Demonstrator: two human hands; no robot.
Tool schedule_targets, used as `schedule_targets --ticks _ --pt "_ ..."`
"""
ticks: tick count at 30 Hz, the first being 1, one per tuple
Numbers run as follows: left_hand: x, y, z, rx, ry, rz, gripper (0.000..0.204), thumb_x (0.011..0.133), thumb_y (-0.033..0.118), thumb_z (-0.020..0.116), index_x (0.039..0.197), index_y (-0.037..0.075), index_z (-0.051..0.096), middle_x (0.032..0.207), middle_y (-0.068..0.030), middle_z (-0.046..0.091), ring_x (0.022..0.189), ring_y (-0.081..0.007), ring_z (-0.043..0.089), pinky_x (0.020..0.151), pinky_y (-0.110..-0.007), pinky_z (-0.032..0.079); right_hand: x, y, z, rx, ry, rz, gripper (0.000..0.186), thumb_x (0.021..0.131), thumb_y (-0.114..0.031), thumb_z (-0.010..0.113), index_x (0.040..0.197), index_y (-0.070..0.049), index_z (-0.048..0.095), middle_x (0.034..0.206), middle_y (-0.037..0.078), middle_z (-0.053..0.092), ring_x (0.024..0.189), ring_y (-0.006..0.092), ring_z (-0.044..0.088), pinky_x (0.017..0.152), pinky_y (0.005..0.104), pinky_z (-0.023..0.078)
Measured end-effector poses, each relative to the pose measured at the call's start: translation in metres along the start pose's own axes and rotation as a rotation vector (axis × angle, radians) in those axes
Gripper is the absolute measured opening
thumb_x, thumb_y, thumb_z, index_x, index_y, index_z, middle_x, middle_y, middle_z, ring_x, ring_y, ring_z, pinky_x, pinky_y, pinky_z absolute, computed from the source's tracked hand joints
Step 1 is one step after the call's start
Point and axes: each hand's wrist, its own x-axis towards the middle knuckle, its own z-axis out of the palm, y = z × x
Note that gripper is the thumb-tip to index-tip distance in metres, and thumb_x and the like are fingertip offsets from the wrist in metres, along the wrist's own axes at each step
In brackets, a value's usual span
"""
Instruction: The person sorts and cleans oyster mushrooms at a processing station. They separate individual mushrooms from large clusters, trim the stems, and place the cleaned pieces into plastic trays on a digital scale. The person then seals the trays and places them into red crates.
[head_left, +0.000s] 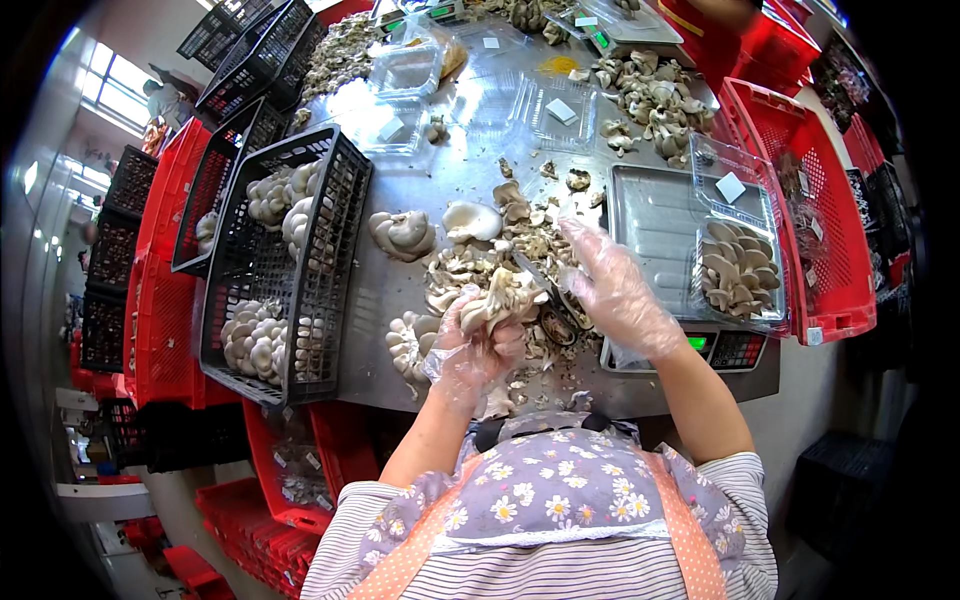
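Near the front edge of the steel bench, the gloved left hand grips an oyster mushroom cluster; the gloved right hand extends its fingers beside it. A black crate lines the left edge, a digital scale the front right corner.

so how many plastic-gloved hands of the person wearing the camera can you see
2: the left hand grips a mushroom cluster; the right hand is to its right, just left of the scale.
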Motion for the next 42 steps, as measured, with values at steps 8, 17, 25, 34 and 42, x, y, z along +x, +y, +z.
schedule_targets --ticks 8,17,25,34,42 --pt "0.003 -0.025 0.037 0.186 0.405 0.188 0.043 0.102 0.042 0.043 0.115 0.004 0.060 0.091 -0.0115 0.067 0.071 -0.0220 0.063 0.062 -0.036 0.053 -0.023 -0.023 0.003 -0.270 0.216 -0.475 0.059 0.083 -0.001 0.060 0.140 -0.016 0.054 0.130 0.019 0.057 0.116 0.0390 0.059 0.099 0.0436 0.049" --pt "-0.004 -0.018 0.067 0.686 0.236 -0.005 0.065 0.101 0.060 0.036 0.129 0.005 0.054 0.093 -0.0146 0.069 0.074 -0.0260 0.066 0.070 -0.036 0.054 -0.022 0.007 -0.004 0.553 -0.109 -0.122 0.050 0.080 -0.006 0.069 0.129 -0.005 0.058 0.108 0.008 0.069 0.092 0.0191 0.066 0.085 0.0331 0.053" --pt "0.012 0.005 0.028 1.466 0.274 0.604 0.062 0.099 0.037 0.055 0.145 -0.002 0.042 0.149 -0.0164 0.043 0.135 -0.0247 0.044 0.115 -0.036 0.028 -0.045 0.030 0.019 1.605 0.051 0.431 0.036 0.098 -0.016 0.060 0.132 -0.006 0.052 0.116 0.005 0.062 0.101 0.0161 0.065 0.085 0.0389 0.059" --pt "0.015 -0.050 0.048 2.260 0.083 1.224 0.046 0.080 0.009 0.077 0.123 0.006 0.060 0.108 -0.0121 0.062 0.094 -0.0259 0.062 0.080 -0.038 0.050 -0.047 0.012 0.034 1.873 0.183 0.470 0.044 0.099 -0.012 0.055 0.140 -0.008 0.040 0.130 0.010 0.055 0.112 0.0218 0.061 0.093 0.0417 0.056" --pt "0.016 -0.060 0.062 2.579 0.120 1.188 0.036 0.080 0.014 0.075 0.115 0.011 0.065 0.084 -0.0087 0.061 0.074 -0.0320 0.060 0.065 -0.043 0.048 -0.049 -0.008 0.035 1.692 0.296 0.398 0.047 0.096 -0.005 0.053 0.140 -0.009 0.036 0.126 0.011 0.054 0.111 0.0235 0.060 0.093 0.0406 0.054"
